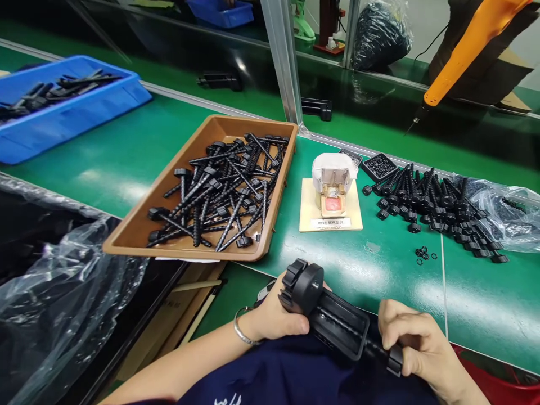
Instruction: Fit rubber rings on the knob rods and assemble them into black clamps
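My left hand [272, 315] is wrapped around a black plastic frame-like part [342, 325] with a round ribbed knob [301, 286] at its upper left end. A long threaded rod shows inside the open frame. At the other end, the fingers and thumb of my right hand [417, 340] pinch the ribbed head of a black knobbed screw [395, 360], which lines up with the frame's end. The piece is held tilted in front of my body, just off the bench's near edge.
A brown tray [126, 236] of black knobbed screws stands left of a fixture [331, 205]. More screws [426, 197] are heaped at the right by a plastic bag [506, 216] and small black rings [423, 254]. Above hangs an orange electric screwdriver [458, 62]; a blue bin [71, 121] sits far left.
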Motion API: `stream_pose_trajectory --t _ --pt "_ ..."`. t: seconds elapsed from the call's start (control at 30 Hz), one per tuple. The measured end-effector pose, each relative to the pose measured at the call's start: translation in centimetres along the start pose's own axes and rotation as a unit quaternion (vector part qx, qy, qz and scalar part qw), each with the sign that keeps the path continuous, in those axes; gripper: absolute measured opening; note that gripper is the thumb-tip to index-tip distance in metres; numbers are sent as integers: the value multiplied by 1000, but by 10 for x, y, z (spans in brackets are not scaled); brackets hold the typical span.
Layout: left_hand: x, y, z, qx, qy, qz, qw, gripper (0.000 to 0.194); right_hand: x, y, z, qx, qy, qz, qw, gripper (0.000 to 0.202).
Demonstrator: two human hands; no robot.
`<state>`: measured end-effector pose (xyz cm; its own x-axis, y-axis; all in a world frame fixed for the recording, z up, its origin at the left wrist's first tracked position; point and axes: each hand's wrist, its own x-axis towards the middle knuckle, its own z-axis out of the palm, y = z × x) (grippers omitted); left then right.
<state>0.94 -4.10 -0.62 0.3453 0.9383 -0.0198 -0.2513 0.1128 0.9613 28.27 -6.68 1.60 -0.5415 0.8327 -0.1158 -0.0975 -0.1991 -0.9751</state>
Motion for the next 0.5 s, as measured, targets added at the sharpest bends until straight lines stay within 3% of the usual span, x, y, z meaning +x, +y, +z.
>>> stream_pose_trajectory --t 0.13,0.27,0.4,0.5 --pt "-2 -3 -3 7 4 15 1000 57 5 -1 3 -3 11 0 1000 30" --pt "-6 -8 -10 27 49 10 998 45 9 -9 5 -15 102 38 994 38" --pt "-9 -11 -13 58 102 -2 993 34 6 -20 9 -108 176 74 976 31" --pt "-13 -17 -10 76 126 -5 989 36 2 -20 11 -194 176 56 963 29"
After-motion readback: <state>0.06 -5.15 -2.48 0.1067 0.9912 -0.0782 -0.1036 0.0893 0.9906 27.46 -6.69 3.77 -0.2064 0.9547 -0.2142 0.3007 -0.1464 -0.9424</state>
